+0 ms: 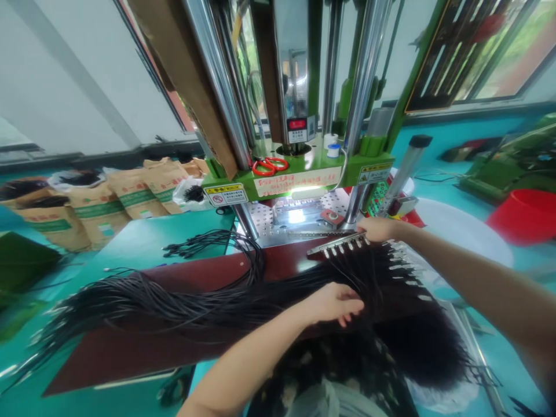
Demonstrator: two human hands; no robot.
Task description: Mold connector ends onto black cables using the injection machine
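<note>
My right hand (pixel 376 229) is closed on the right end of a metal bar (pixel 336 245) at the front of the press. Several metal connectors with black cables hang from that bar. Below it, my left hand (pixel 336 304) hovers at the cables with its fingers loosely curled; whether a cable is between them is too blurred to tell. A long bundle of black cables (pixel 174 307) runs leftward over the dark red board (pixel 143 353). More cables with silvery ends (pixel 403 269) lie to the right of the bar.
The green press (pixel 299 179) stands ahead, with metal columns and a perforated plate (pixel 260 220). Red scissors (pixel 270 167) and a blue-topped spool (pixel 333 150) rest on its crossbeam. Paper sacks (pixel 98 208) stand at the left. A red bucket (pixel 523 215) is at the far right.
</note>
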